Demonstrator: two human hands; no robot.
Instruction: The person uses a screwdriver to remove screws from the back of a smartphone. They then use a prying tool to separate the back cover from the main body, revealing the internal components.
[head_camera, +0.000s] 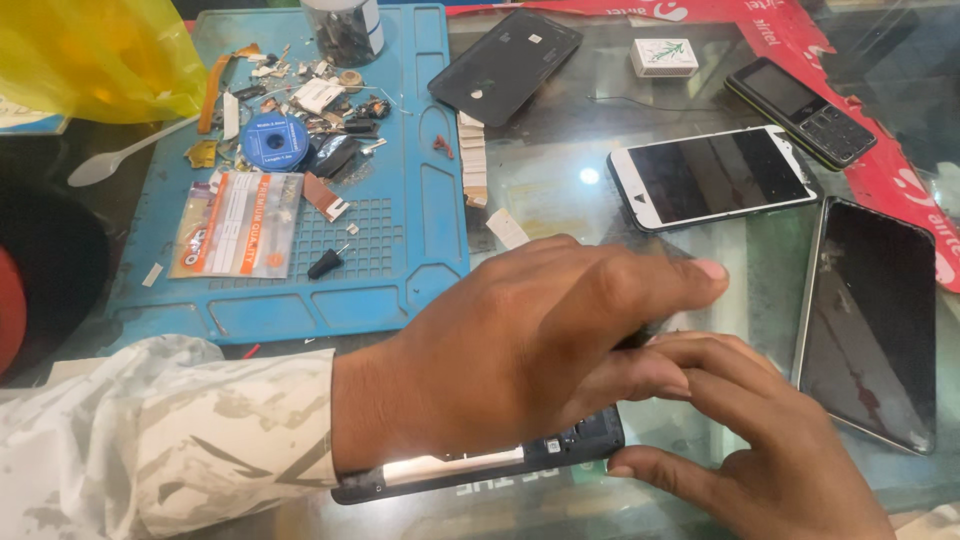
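A glass counter carries a blue rubber repair mat strewn with small parts. Near its front edge lies an opened dark phone body, mostly covered by the left hand, fingers spread flat over it. The right hand touches its right end with curled fingers. A white-framed smartphone lies beyond.

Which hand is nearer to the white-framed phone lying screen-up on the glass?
Left. The left hand reaches across the opened phone, its fingertips just below the white-framed phone. The right hand sits lower, farther from it.
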